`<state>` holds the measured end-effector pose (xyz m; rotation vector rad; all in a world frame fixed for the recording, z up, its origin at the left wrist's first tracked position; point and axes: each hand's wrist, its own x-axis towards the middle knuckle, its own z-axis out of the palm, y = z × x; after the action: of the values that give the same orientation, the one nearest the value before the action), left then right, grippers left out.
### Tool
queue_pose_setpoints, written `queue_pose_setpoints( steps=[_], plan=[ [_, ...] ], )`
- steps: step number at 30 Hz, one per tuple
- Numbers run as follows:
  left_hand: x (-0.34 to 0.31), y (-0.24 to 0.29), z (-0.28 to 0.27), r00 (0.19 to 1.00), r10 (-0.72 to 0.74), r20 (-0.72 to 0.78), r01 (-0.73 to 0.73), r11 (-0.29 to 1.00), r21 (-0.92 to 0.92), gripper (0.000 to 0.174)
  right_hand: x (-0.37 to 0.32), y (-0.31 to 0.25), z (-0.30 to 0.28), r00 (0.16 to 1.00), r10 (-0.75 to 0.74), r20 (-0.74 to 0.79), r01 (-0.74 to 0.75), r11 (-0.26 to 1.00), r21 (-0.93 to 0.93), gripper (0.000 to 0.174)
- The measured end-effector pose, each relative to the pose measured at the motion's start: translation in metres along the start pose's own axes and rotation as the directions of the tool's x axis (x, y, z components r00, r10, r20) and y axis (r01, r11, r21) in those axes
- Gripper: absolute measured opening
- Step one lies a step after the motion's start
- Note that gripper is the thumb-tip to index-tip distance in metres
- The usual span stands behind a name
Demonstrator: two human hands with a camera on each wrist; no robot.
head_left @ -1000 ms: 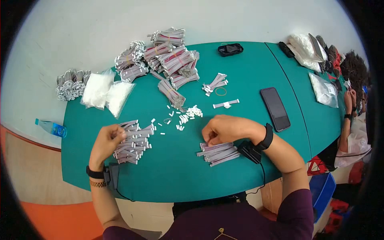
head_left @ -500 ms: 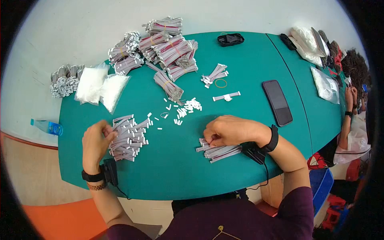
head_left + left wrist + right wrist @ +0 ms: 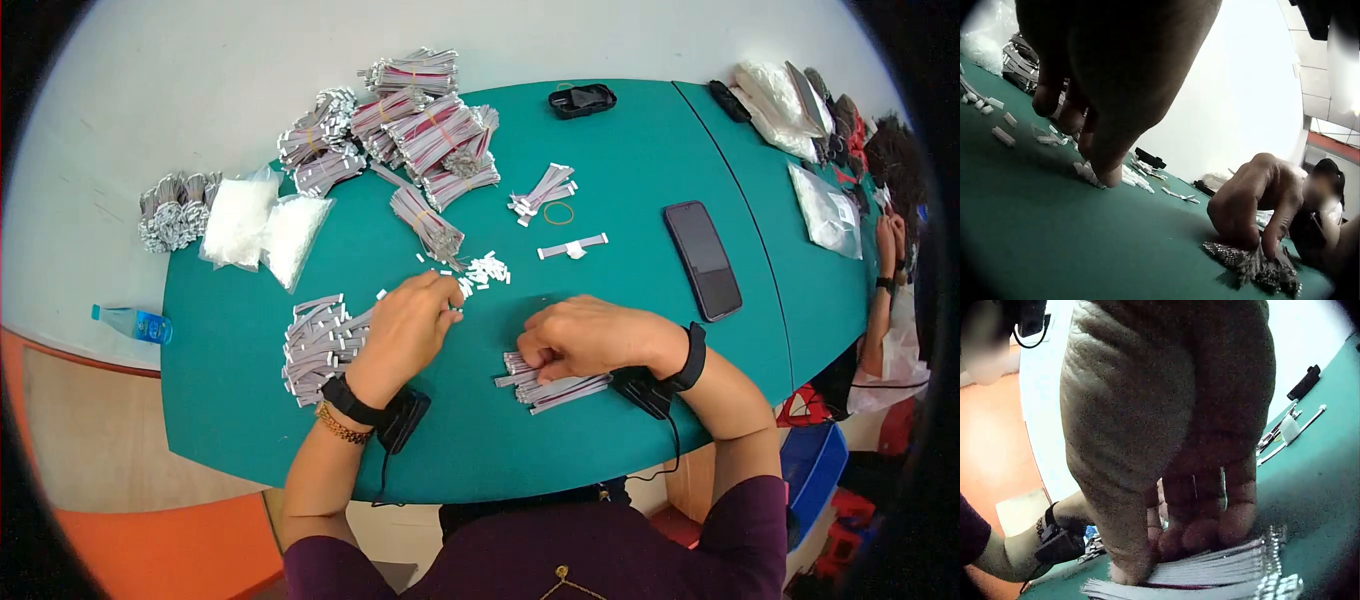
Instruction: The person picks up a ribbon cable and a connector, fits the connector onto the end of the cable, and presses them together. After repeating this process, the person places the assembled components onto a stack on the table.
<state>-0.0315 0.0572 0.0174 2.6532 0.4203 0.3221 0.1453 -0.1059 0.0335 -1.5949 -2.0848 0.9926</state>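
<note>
My left hand (image 3: 410,325) is over the loose white connector housings (image 3: 488,268), with its thumb and fingertips down among them in the left wrist view. Just left of that wrist lies a heap of grey ribbon cables with white ends (image 3: 318,345). The right hand (image 3: 590,342) pinches a bunch of ribbon cables (image 3: 560,392) on the table, thumb on one side and curled fingers on the other. In the right wrist view these flat cables (image 3: 1204,572) lie side by side, their small metal ends pointing right.
Rubber-banded cable bundles (image 3: 430,130) are stacked at the back, beside bags of white parts (image 3: 240,225). A phone (image 3: 703,260), a rubber band (image 3: 559,213) and a single cable (image 3: 572,247) lie to the right. A bottle (image 3: 132,323) is at far left; another person's hands (image 3: 890,240) are at far right.
My left hand has gone from the heap of white-ended cables rightward to the loose connector housings. The right hand stays at its bunch of ribbon cables.
</note>
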Motion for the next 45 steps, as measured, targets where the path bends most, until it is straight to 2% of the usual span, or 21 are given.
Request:
queue_pose_setpoints(
  steps=[3,9,12,13,15,18,21,24,27,30,33,37,40,45],
  plan=[
    [0.0,-0.003,0.003,1.0,0.011,0.006,-0.011,1.0,0.014,0.012,-0.001,0.006,0.005,0.999,-0.052,-0.009,0.052,0.996,-0.07,0.014],
    [0.002,0.004,0.006,1.0,0.018,0.023,-0.019,0.998,0.055,0.01,-0.003,0.01,-0.006,0.995,-0.084,-0.045,0.091,0.974,0.208,0.012],
    [0.01,0.016,-0.005,1.0,-0.007,0.006,0.007,0.992,-0.129,0.009,-0.004,0.01,-0.015,0.999,0.006,-0.037,0.007,0.939,0.345,0.01],
    [0.013,0.019,-0.009,0.995,-0.068,0.067,0.082,0.968,-0.235,0.009,-0.005,0.011,-0.017,1.0,0.011,-0.015,-0.006,0.952,0.306,0.009],
    [0.018,0.024,-0.014,0.963,-0.169,0.209,0.245,0.872,-0.423,0.009,-0.006,0.011,-0.019,0.999,0.022,0.031,-0.029,0.973,0.229,0.009],
    [0.026,0.02,0.001,0.984,-0.059,0.169,0.17,0.597,-0.784,0.009,-0.005,0.009,-0.015,0.998,0.058,-0.008,-0.055,0.969,0.243,0.008],
    [0.033,0.024,0.008,0.978,-0.094,0.184,0.206,0.465,-0.861,0.007,-0.006,0.012,-0.01,0.996,0.078,-0.044,-0.064,0.965,0.254,0.008],
    [0.031,0.029,0.014,0.973,-0.117,0.199,0.227,0.333,-0.915,0.007,-0.004,0.021,-0.007,0.998,0.032,-0.046,-0.022,0.976,0.217,0.009],
    [0.025,0.019,0.027,0.974,-0.084,0.208,0.223,0.268,-0.937,0.007,-0.004,0.016,-0.009,0.993,0.089,-0.074,-0.067,0.961,0.269,0.01],
    [0.023,0.011,0.032,0.976,-0.066,0.205,0.216,0.276,-0.937,0.007,-0.004,0.015,-0.013,0.987,0.139,-0.076,-0.108,0.943,0.316,0.008],
    [0.023,0.006,0.031,0.968,-0.049,0.246,0.248,0.337,-0.908,0.008,-0.005,0.017,-0.017,0.97,0.161,-0.183,-0.078,0.918,0.39,0.006],
    [0.024,0.009,0.025,0.949,-0.086,0.304,0.314,0.366,-0.876,0.01,-0.006,0.025,-0.02,0.945,0.205,-0.253,-0.019,0.809,0.587,0.005],
    [0.023,0.013,0.023,0.945,-0.077,0.319,0.323,0.388,-0.863,0.011,-0.007,0.027,-0.019,0.956,0.215,-0.199,-0.061,0.812,0.581,0.006],
    [0.022,0.009,0.024,0.948,-0.027,0.317,0.293,0.462,-0.837,0.011,-0.008,0.027,-0.02,0.98,0.146,-0.134,-0.061,0.866,0.496,0.01]
  ],
)
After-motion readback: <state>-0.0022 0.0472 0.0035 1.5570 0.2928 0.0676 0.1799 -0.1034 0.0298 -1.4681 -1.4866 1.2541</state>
